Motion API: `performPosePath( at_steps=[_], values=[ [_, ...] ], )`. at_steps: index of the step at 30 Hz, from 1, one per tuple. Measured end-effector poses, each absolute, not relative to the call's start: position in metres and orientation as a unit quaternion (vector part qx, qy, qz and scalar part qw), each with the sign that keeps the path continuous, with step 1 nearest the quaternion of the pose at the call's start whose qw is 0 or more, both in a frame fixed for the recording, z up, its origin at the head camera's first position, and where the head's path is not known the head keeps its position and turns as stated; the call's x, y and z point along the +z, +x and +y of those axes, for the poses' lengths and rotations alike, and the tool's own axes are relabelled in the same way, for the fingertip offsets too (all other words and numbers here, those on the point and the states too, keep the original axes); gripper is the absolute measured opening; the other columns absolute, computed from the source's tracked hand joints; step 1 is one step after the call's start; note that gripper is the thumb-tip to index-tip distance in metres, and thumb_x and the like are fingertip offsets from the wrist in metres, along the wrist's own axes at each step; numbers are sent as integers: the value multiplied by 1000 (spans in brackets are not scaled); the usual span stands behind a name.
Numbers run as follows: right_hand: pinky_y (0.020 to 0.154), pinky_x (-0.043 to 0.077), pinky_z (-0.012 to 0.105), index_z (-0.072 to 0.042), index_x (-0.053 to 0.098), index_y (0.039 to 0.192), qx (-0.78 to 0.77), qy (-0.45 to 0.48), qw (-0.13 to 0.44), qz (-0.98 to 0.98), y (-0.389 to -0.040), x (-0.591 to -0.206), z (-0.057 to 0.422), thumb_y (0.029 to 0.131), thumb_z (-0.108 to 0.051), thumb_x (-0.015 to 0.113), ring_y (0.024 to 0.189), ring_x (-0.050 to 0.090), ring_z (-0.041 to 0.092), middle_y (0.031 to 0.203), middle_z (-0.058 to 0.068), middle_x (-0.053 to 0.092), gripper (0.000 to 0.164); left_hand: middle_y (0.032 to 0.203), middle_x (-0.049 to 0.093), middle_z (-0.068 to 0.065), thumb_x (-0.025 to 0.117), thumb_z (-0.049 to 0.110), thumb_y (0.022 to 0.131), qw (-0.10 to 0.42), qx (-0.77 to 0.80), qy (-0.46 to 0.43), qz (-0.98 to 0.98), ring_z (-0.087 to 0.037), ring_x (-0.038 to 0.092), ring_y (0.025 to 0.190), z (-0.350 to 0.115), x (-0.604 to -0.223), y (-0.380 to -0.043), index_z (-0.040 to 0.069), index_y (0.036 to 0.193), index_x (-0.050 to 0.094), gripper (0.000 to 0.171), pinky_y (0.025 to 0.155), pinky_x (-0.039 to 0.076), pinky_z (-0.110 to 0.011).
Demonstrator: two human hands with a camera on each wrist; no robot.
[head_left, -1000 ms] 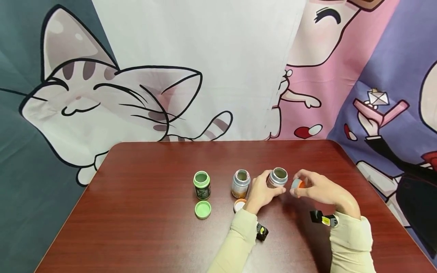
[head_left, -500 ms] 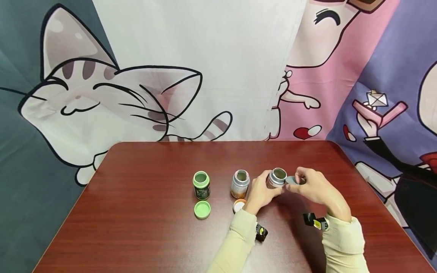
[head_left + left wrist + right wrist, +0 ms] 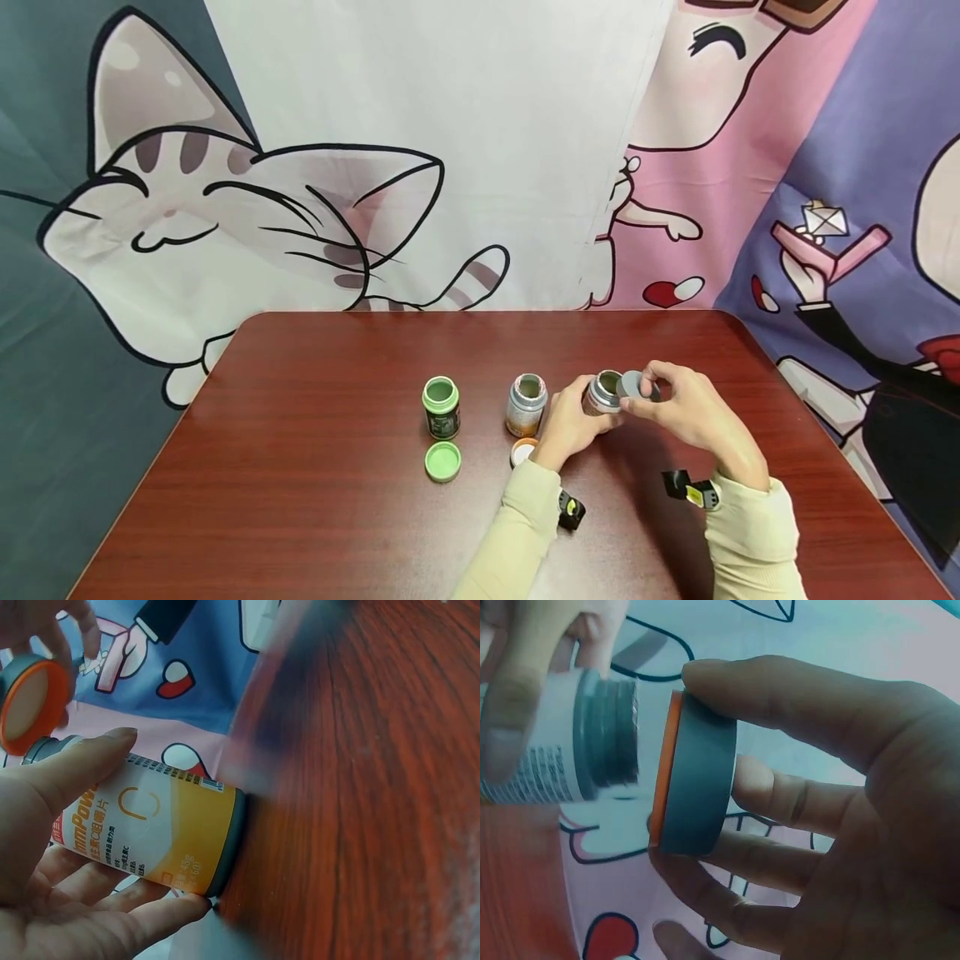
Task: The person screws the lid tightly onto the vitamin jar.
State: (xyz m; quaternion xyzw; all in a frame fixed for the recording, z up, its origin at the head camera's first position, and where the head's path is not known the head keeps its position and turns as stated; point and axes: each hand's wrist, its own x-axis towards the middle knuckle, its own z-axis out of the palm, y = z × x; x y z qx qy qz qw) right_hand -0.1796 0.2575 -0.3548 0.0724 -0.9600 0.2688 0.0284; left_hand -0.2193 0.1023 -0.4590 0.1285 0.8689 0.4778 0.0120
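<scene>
My left hand [image 3: 573, 429] grips a grey-necked supplement bottle [image 3: 157, 817] with a white and orange label, its mouth uncovered. In the left wrist view the thumb lies along one side and the fingers curl round the other. My right hand [image 3: 690, 408] pinches a grey screw cap [image 3: 699, 776] with an orange inner rim by its edge. That cap is tilted just above and right of the bottle's mouth in the head view. A small gap separates the cap from the threaded neck [image 3: 615, 731] in the right wrist view.
Left of my hands stands a second grey bottle [image 3: 527, 407], uncapped, with an orange-rimmed cap [image 3: 522, 452] in front of it. Farther left are an uncapped green bottle [image 3: 442, 408] and its green lid [image 3: 443, 462] on the brown table [image 3: 300, 467]. A printed curtain hangs behind.
My right hand has moved left with the cap, from beside the bottle to right at its mouth. The cap has turned so its grey top shows. My left hand stays round the bottle.
</scene>
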Motion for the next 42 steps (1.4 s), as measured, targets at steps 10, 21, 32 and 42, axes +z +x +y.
performPosePath(
  at_steps=[10,21,32,42],
  values=[
    [54,37,30,-11,50,93,289,77,34,-954,-187,-365,247,75,-26,75,67,45,19,77,7,52,35,107,63,12,80,41,67,14,481,130,867,-6,57,96,102,-461,-221,32,120,54,59,83,44,-26],
    [62,42,32,-13,50,99,305,103,66,-945,-195,-380,242,76,-25,75,78,55,23,91,5,59,36,106,63,11,78,45,68,20,478,128,869,-7,58,95,102,-460,-220,31,120,54,58,81,45,-27],
    [62,40,31,-14,50,100,302,110,63,-945,-195,-383,242,77,-27,74,76,53,21,89,4,58,36,106,63,10,77,46,67,22,483,126,866,-7,58,94,101,-460,-219,30,119,55,58,79,46,-27],
    [58,40,30,-13,52,98,304,110,72,-944,-198,-385,240,75,-23,75,73,51,22,84,5,57,34,107,63,11,77,45,69,26,495,135,858,-6,58,94,100,-460,-221,30,119,55,57,80,46,-26]
  ],
)
